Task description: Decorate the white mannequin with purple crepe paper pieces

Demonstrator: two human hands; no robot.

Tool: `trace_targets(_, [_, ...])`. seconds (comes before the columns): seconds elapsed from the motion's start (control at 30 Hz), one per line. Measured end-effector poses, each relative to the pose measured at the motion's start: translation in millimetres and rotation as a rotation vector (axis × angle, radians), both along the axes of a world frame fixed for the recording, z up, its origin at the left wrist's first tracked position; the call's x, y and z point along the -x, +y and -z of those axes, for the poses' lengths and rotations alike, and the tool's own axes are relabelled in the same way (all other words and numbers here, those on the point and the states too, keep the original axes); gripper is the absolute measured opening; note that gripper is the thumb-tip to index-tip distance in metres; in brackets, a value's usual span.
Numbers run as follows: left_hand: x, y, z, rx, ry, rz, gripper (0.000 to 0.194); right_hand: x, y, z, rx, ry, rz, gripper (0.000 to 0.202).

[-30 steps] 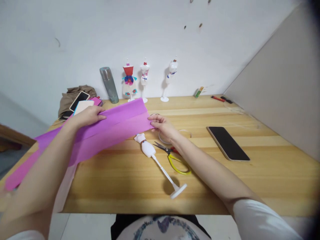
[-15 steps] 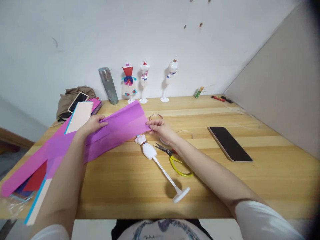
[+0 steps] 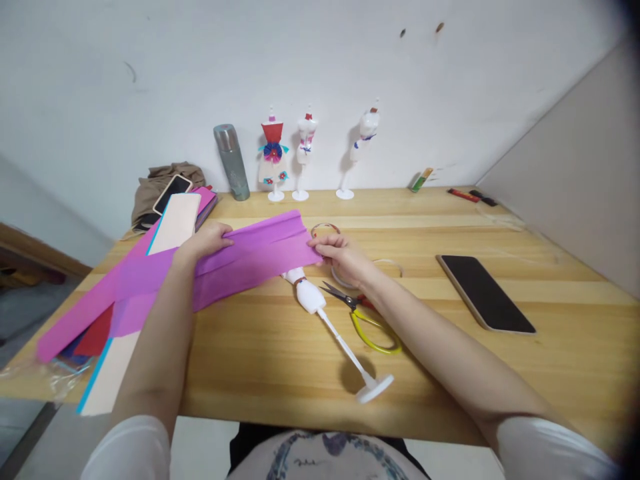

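A long sheet of purple crepe paper (image 3: 255,250) stretches between my two hands above the table. My left hand (image 3: 206,243) grips its upper edge near the middle, fingers closed. With thumb and fingertips, my right hand (image 3: 340,255) pinches the right end. Below the sheet a small white mannequin (image 3: 310,295) lies on its side, its stand toward me; the paper hides its top. Yellow-handled scissors (image 3: 373,328) lie with blades parted, just right of the mannequin and under my right forearm. A roll of clear tape or ring-like band (image 3: 345,279) is partly hidden by my right hand.
Three dressed mannequins, one with a red top (image 3: 273,133), stand by the wall beside a grey flask (image 3: 233,163). A large phone (image 3: 484,293) lies at right. At left are stacked coloured papers (image 3: 97,333), a smaller phone (image 3: 173,193) and brown cloth (image 3: 167,175).
The whole view has shifted, so things appear farther right. Both hands still hold the purple paper, whose right end hangs slightly lower and more creased, covering more of the lying mannequin's top.
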State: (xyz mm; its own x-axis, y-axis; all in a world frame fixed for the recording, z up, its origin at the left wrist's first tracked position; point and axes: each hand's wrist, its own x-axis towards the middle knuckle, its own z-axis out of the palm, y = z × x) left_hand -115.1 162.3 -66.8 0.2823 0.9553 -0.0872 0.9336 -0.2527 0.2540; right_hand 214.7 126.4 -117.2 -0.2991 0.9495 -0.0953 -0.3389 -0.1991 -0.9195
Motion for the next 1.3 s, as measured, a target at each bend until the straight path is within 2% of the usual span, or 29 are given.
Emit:
trace_targets(0.2, [-3,-4,-5.5,-0.006,0.026,0.013,0.023,-5,1,-4.1,0.025,-0.027,0.014,0.017])
trace_targets(0.37, [-9,-15,-22.0,-0.060,0.004,-0.007,0.024,-10,7,-0.4,0.008,-0.082,0.041,0.013])
trace_targets(0.5, [-15,-21,-31.2,-0.037,0.012,-0.002,0.028,-13,7,-0.5,-0.001,-0.129,0.057,0.014])
trace_targets(0.67, [-9,-15,-24.4,0.030,0.085,0.066,0.026,-19,1,-12.8,0.033,-0.079,-0.067,0.024])
trace_targets(0.77, [-12,-14,-20.2,0.013,0.070,0.015,0.027,-20,-2,-21.1,0.019,-0.090,-0.062,0.032])
trace_targets(0.87, [-35,-27,-24.6,-0.032,0.020,-0.018,0.044,-20,-5,-26.4,0.014,-0.111,-0.058,0.028])
trace_targets(0.97, [-75,-53,-31.9,0.039,-0.029,0.161,0.042,-18,-9,-29.4,0.019,-0.063,-0.079,0.025])
trace_targets(1.03, [-102,-69,-32.2,0.020,-0.030,0.233,0.049,-16,-11,-31.5,0.023,-0.004,-0.089,0.028])
trace_targets(1.1, [-123,-79,-27.8,-0.056,0.028,0.258,0.042,-16,-12,-34.9,0.027,0.037,-0.098,0.029])
trace_targets(1.17, [-133,-80,-22.2,-0.101,0.079,0.140,0.019,-20,-12,-40.8,0.015,0.017,-0.103,0.030])
trace_targets(1.2, [-134,-78,-20.3,-0.107,0.095,0.078,0.014,-24,-12,-44.7,-0.008,-0.024,-0.095,0.030])
trace_targets(1.3, [-128,-68,-20.3,-0.027,0.052,0.088,0.019,-46,-13,-57.2,-0.152,-0.274,-0.076,0.024])
